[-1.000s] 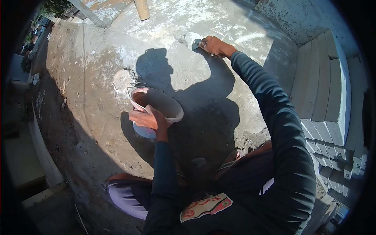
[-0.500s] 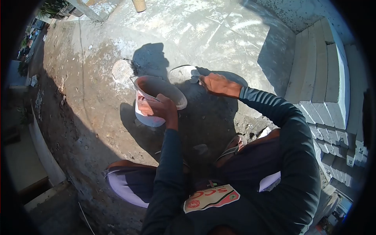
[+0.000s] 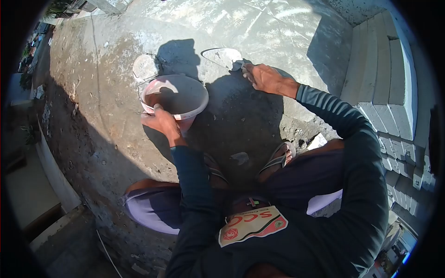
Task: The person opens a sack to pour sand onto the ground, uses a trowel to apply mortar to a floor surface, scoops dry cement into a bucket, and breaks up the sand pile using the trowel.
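My left hand (image 3: 162,123) is closed on the near left rim of a pale, pinkish plastic bucket (image 3: 197,112). The bucket stands on the ground, its mouth turned up, with shadow and some greyish matter inside. To the right of it, my right hand (image 3: 266,78) is wrapped round the handle of a trowel (image 3: 223,56). The trowel's rounded, pale blade points left, low over or on the concrete; I cannot tell whether it touches. My fingers hide most of the handle.
Just behind the bucket lies a round whitish lump (image 3: 145,67). Stacked grey concrete blocks (image 3: 387,69) rise at the right. My sandalled feet (image 3: 278,160) are on the ground near me. A low wall edge (image 3: 55,180) runs along the left.
The bucket has gone from tilted to more upright and shifted slightly left, with my left hand still on it. My right hand and the trowel have moved farther away and slightly right.
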The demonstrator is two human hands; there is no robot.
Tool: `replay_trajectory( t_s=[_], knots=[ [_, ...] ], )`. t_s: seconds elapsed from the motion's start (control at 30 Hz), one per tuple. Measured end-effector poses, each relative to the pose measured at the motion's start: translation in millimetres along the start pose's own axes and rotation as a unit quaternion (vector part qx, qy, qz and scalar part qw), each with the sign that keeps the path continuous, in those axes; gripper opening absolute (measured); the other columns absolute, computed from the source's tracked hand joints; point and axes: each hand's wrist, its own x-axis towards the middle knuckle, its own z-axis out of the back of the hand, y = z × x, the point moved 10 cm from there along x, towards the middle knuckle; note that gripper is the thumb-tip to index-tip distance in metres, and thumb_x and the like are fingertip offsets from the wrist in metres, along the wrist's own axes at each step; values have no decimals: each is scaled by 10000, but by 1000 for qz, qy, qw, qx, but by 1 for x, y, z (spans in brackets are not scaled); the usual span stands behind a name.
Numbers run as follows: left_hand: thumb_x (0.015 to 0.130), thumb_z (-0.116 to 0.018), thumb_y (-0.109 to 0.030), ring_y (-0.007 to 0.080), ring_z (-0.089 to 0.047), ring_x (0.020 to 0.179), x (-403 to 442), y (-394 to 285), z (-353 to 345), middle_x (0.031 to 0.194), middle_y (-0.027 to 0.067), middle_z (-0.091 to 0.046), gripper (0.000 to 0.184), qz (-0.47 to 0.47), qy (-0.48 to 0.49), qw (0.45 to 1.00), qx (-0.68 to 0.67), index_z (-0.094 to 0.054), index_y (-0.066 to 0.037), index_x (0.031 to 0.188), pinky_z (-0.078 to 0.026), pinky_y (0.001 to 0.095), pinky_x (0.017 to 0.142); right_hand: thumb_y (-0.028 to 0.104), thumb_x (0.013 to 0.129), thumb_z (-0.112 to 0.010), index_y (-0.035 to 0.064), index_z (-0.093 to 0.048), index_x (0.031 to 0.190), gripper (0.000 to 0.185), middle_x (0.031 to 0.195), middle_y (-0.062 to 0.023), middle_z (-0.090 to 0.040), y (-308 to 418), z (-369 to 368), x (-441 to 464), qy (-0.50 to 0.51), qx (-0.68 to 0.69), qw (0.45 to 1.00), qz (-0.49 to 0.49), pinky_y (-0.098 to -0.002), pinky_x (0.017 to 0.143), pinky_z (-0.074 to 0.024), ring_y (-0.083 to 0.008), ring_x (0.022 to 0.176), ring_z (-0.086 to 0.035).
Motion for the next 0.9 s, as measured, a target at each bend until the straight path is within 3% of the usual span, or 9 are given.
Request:
replay_trajectory(
  t_s=[0.1, 0.3, 0.37, 0.47, 0.5, 0.6, 0.67, 0.7, 0.9],
  knots=[
    [633, -479, 56, 207, -568, 712, 45, 14, 28, 842, 137, -596, 195, 75, 25, 992, -95, -544, 105, 810, -456, 323, 633, 190, 928, -491, -31, -498, 1015, 238, 820, -257, -598, -15, -17, -7, -8, 8, 1000, -24, -470, 638, -471, -408, 753, -611],
    [659, -497, 19, 216, -530, 709, 42, 26, 34, 790, 100, -559, 203, 61, -35, 998, 5, -531, 83, 848, -441, 358, 671, 158, 932, -453, -76, -444, 1035, 256, 1014, -316, -565, 7, -130, -33, 109, 138, 976, -128, -511, 706, -501, -436, 781, -628],
    [678, -482, 4, 276, -583, 816, 29, 23, 39, 960, 196, -571, 369, 129, -47, 988, 69, -508, 135, 1022, -475, 403, 730, 152, 927, -453, -70, -428, 1108, 288, 1061, -320, -539, 20, -145, -40, 106, 127, 982, -91, -495, 692, -508, -414, 833, -626],
    [741, -476, -29, 329, -594, 924, 7, 36, 59, 1121, 233, -494, 490, 268, -59, 955, 109, -401, 126, 1200, -535, 400, 620, 138, 911, -461, -68, -399, 1255, 406, 1124, -295, -497, 16, -86, -49, -43, 21, 996, 79, -423, 616, -535, -358, 973, -602],
    [789, -498, -77, 323, -591, 918, 2, 41, 63, 1157, 230, -480, 513, 279, -43, 954, 105, -374, 106, 1252, -541, 404, 617, 145, 913, -456, -60, -395, 1264, 411, 1102, -283, -514, -4, -76, -33, 83, 89, 986, -113, -416, 602, -537, -352, 964, -606],
    [827, -563, -134, 303, -598, 871, -7, 67, 78, 1137, 227, -518, 491, 326, -12, 940, 96, -428, 92, 1241, -533, 406, 621, 118, 932, -435, -62, -506, 1107, 261, 1035, -231, -525, -21, 18, -33, -170, -96, 981, -24, -379, 596, -534, -325, 825, -617],
    [807, -616, -140, 286, -607, 808, -13, 74, 85, 1035, 223, -572, 419, 391, 4, 917, 80, -524, 96, 1140, -510, 405, 624, 128, 929, -450, -59, -508, 1076, 245, 1035, -230, -527, -45, 45, -38, -69, -42, 989, -123, -379, 587, -534, -332, 791, -621],
    [798, -627, -138, 282, -607, 787, -15, 57, 81, 990, 218, -575, 394, 388, 43, 916, 95, -538, 93, 1104, -502, 405, 619, 139, 925, -464, -56, -509, 1045, 233, 1036, -229, -528, -56, 42, -48, 37, 20, 978, -207, -378, 579, -534, -339, 757, -625],
    [745, -689, -123, 262, -604, 656, -43, -182, 84, 719, 190, -591, 256, -53, 395, 836, 378, -627, 81, 887, -457, 403, 589, 201, 945, -468, 26, -522, 1097, 237, 1003, -188, -559, 49, 152, -176, -77, 207, 938, -269, -454, 738, -486, -351, 812, -623]
  ],
)
